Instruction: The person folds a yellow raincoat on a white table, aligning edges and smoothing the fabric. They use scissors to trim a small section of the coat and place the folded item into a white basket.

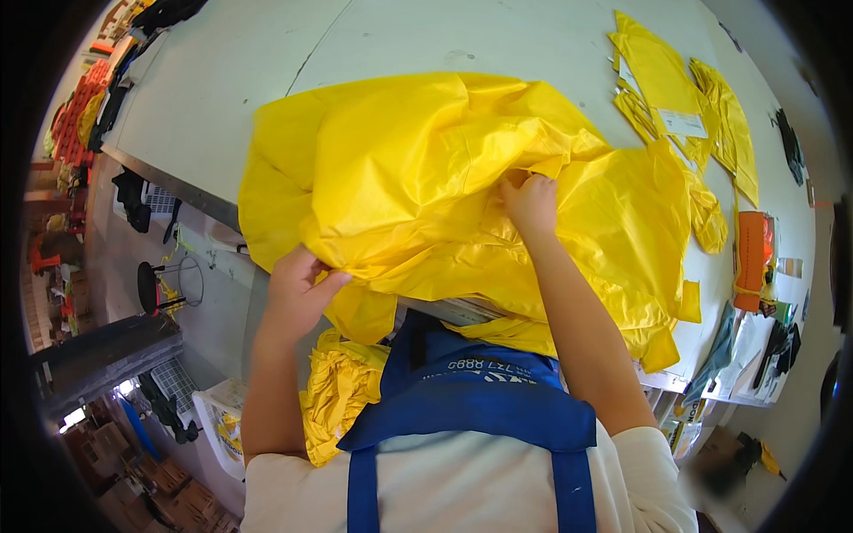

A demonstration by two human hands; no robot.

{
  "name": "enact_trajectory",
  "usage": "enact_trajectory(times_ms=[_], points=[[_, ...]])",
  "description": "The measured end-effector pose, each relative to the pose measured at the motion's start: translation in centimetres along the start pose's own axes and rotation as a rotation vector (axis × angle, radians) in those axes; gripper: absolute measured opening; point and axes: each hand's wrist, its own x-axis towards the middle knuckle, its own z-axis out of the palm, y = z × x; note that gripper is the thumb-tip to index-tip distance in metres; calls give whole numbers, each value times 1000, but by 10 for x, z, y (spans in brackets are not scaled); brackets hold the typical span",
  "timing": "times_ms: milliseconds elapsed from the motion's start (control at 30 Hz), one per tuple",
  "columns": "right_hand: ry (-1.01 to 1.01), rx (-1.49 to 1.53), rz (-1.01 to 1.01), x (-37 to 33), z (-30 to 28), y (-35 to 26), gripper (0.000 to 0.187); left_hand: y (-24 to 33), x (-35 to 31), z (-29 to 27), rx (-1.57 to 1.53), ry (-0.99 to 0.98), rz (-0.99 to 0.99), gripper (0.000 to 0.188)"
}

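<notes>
A large sheet of shiny, creased yellow fabric (400,160), which looks like part of a rain garment, is spread over the near side of the table. At its near left edge my left hand (300,289) pinches a fold between thumb and fingers. My right hand (531,202) is closed on a raised edge of the same fabric, right of the middle; its fingertips are partly hidden. Below the table edge, a crumpled yellow bundle (342,386) lies beside my blue apron (471,391).
Flat yellow cut pieces (662,80) with white paper slips lie on the pale table (213,62) at the far right. An orange item (753,258) sits at the table's right side. To the left are a round black stool (149,289) and a white bin (218,422).
</notes>
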Motion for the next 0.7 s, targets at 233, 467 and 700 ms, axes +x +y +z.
enact_trajectory(times_ms=[233, 467, 700], points=[[-328, 1181, 693, 21, -80, -15, 40, 0, -6, -27, -227, -115, -96, 48], [-246, 1710, 543, 21, -91, 31, 21, 7, 3, -44, -275, 24, -13, 72], [-251, 1731, 374, 20, -165, 52, 18, 7, 31, -53, -362, 109, -61, 75]])
